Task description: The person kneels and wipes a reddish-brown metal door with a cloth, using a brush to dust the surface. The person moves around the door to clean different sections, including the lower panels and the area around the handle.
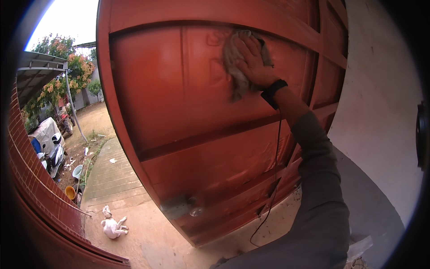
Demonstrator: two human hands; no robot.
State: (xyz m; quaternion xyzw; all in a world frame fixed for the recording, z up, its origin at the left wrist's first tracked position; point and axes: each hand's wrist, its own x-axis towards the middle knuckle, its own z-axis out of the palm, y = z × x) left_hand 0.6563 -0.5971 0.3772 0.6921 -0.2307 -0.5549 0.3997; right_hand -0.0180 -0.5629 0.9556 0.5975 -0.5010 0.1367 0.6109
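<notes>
My right hand (253, 64) presses a grey cloth (235, 72) flat against the upper panel of a red metal door (151, 84). The fingers are spread over the rag and point up and to the left; a loose end hangs below the palm. Raised lettering or patterns on the panel show beside the cloth, partly covered by it. On my wrist sits a black band with a small device (269, 97), and a thin black cable (276, 161) trails from it down to the floor. My left hand is out of view.
A metal door latch (176, 205) sits low on the door's free edge. A white dog (113, 227) lies on the concrete by the doorway. Outside are a scooter (57, 154), buckets (71, 192) and a tractor (64, 119). A pale wall (376, 111) stands right.
</notes>
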